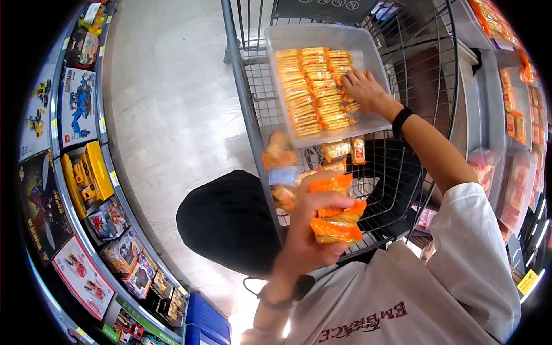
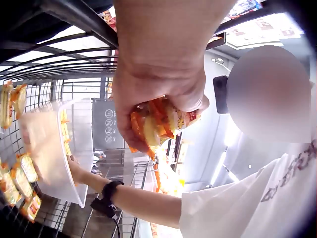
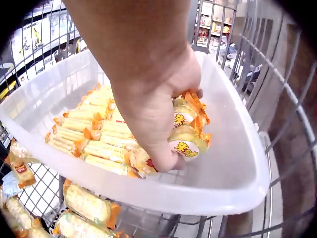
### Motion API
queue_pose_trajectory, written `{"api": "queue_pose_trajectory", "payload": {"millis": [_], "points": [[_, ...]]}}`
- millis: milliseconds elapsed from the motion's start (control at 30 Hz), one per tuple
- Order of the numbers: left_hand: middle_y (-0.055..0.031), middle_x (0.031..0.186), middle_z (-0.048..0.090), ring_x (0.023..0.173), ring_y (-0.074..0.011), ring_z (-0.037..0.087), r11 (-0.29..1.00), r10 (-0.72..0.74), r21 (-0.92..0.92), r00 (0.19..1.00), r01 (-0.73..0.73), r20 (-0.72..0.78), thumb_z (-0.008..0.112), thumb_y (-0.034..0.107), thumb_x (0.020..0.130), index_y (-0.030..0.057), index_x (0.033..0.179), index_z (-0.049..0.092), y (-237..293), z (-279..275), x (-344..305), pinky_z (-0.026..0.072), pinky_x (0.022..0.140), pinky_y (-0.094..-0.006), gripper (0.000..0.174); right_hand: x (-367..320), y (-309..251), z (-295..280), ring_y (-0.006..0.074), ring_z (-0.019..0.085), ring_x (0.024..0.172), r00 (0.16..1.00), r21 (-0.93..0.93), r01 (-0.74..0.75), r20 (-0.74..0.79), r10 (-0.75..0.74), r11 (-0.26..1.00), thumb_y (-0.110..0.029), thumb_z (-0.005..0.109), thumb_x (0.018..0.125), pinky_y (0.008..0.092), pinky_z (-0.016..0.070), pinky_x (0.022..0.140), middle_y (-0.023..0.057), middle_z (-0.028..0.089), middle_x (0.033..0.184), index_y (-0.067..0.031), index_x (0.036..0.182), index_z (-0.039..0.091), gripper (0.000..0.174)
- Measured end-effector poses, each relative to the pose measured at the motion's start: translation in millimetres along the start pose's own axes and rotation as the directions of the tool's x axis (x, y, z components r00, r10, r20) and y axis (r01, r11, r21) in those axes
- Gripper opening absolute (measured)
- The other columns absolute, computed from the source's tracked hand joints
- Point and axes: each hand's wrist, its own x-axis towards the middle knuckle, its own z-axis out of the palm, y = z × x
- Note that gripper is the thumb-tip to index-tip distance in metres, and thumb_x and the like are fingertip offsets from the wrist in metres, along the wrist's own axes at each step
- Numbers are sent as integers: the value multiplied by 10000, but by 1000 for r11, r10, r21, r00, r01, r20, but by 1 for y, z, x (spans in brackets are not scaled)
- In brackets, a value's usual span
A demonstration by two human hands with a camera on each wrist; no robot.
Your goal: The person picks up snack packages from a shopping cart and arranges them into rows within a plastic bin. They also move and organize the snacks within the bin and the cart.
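Observation:
In a translucent plastic bin (image 1: 368, 52) inside a wire shopping cart, orange-and-yellow wrapped snack packs (image 1: 299, 95) lie in three rows. My right hand (image 1: 365, 92) reaches into the bin at the right row; in the right wrist view the right hand (image 3: 153, 109) grips round snack packs (image 3: 185, 144) between thumb and fingers. Outside the bin, nearer my body, my left hand (image 1: 305, 236) holds several wrapped packs (image 1: 336, 233) stacked together. The left wrist view shows the left hand (image 2: 161, 84) with its fingers curled round those packs (image 2: 158, 121).
Loose snack packs (image 1: 336, 150) lie on the cart's wire floor beside the bin. The cart's grey rim (image 1: 244, 98) runs along the left. Shelves of boxed toys (image 1: 77, 106) stand at far left, and plastic bins of packaged goods (image 1: 520, 184) at far right.

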Motion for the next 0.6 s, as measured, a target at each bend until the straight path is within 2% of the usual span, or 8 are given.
{"api": "queue_pose_trajectory", "payload": {"millis": [133,233,300,367,433,500,567,600], "points": [[-212,1222,483,1174,-341,496,999,31,-28,999,-30,32,707,497,824,78,1181,571,2,1,2,395,999,-433,567,3,-4,26,353,388,1312,988,118,-13,-151,31,993,-168,839,631,554,361,1048,172,425,1330,18,1394,327,937],[-212,1243,467,1173,-337,495,991,67,-114,998,-66,8,708,492,825,78,1186,566,-1,3,4,395,1001,-426,568,3,-1,34,369,355,1340,992,218,38,-124,-11,975,-214,852,642,572,329,1081,187,392,1368,31,1450,246,1040],[-215,1266,444,1156,-321,506,992,126,-34,990,-124,59,711,506,824,72,1191,555,-4,-2,5,402,998,-411,590,3,-5,38,373,341,1353,987,245,57,-158,-19,968,-243,846,660,575,316,1092,190,373,1396,31,1463,226,1050],[-213,1271,436,1150,-312,508,988,151,-45,987,-149,46,708,518,824,64,1191,548,-8,-1,7,404,997,-403,605,1,-5,38,378,327,1366,980,267,68,-199,-14,961,-273,840,679,577,302,1104,193,355,1423,32,1475,206,1062],[-211,1277,428,1144,-303,509,983,176,-51,984,-174,36,705,530,825,56,1191,541,-5,1,7,405,997,-396,621,-4,-11,32,360,207,1450,989,222,21,-147,12,975,-313,859,664,545,251,1154,195,292,1484,11,1513,129,1166],[-207,1271,431,1146,-296,506,995,67,-73,998,-68,-14,693,553,829,37,1193,525,1,4,3,401,1002,-394,654,-11,-13,22,354,237,1438,982,198,-11,-183,48,980,-305,855,667,546,270,1141,185,309,1486,-16,1513,164,1130],[-203,1273,429,1150,-292,505,995,72,-75,997,-73,-13,686,558,834,32,1193,521,-1,3,2,402,1001,-391,659,-21,-11,9,349,267,1427,974,175,-41,-211,78,984,-297,851,670,547,288,1128,174,325,1488,-42,1513,199,1096],[-198,1275,428,1154,-288,503,994,75,-79,997,-75,-9,679,564,839,27,1194,518,-2,2,1,403,999,-388,664,-28,-10,-9,357,339,1377,980,288,-95,-141,140,953,-286,838,680,534,332,1095,172,371,1454,-64,1486,261,1015]]}}
